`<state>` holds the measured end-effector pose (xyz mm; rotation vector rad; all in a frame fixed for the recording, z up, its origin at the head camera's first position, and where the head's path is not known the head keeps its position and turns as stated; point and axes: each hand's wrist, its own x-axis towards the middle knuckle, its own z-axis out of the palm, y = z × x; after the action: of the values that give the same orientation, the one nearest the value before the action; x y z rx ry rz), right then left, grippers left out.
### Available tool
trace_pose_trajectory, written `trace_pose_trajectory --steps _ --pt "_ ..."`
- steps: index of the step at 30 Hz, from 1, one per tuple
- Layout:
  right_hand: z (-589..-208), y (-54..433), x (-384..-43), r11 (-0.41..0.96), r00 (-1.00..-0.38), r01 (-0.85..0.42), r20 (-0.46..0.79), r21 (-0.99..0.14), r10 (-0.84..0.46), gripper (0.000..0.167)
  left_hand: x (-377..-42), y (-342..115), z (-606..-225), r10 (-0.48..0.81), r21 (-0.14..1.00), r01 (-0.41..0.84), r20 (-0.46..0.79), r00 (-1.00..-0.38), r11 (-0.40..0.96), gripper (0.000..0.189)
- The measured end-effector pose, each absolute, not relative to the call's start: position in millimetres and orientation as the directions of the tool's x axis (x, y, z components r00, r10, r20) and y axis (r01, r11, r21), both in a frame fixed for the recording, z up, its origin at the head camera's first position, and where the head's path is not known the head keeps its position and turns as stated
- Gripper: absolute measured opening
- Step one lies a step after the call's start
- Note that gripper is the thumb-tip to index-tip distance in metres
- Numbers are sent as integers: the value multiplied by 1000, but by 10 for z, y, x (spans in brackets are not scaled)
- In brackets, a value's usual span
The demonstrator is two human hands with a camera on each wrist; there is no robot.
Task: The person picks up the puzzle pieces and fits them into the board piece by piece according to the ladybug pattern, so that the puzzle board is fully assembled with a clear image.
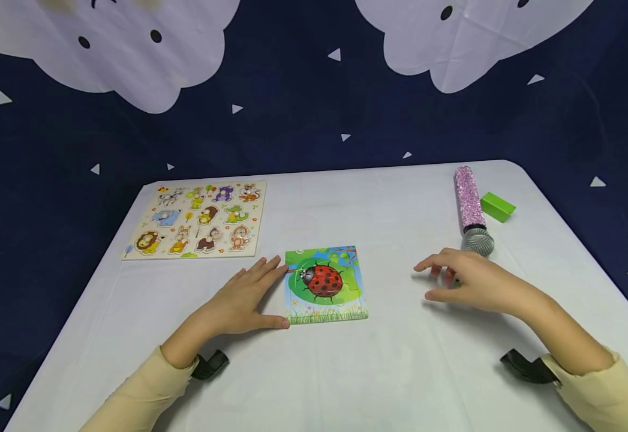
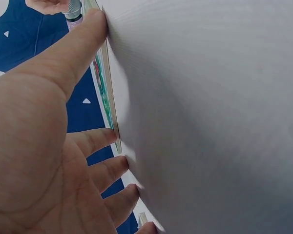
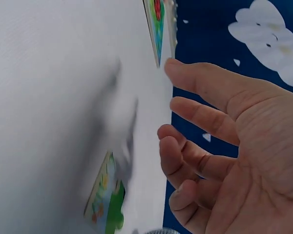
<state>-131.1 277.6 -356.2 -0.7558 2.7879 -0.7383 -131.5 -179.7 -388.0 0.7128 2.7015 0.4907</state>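
A square ladybug puzzle (image 1: pixel 324 285) lies flat at the middle of the table. My left hand (image 1: pixel 246 297) touches its left side, thumb at the near corner and index finger higher up; the left wrist view shows the thumb (image 2: pixel 83 48) against the puzzle's edge (image 2: pixel 110 92). Off to the right, my right hand (image 1: pixel 475 279) hovers over the table with bent fingers and nothing held. Below that hand, a loose puzzle piece (image 3: pixel 105 195) with green and flower print rests on the cloth in the right wrist view. In the head view the hand mostly hides it.
An animal peg puzzle board (image 1: pixel 197 219) occupies the back left. Beyond the right hand lies a microphone with a glittery pink handle (image 1: pixel 469 198), and a green block (image 1: pixel 498 207) sits beside it. A white cloth (image 1: pixel 346 372) covers the table, with a dark blue curtain (image 1: pixel 292 138) behind.
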Motion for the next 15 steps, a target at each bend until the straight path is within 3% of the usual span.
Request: trace_pose_trajectory --steps 15 --pt "-3598 3125 -1157 790 -875 -344 -132 -508 -465 60 -1316 -1799 -3884 517 403 411 -201 -832 818 108"
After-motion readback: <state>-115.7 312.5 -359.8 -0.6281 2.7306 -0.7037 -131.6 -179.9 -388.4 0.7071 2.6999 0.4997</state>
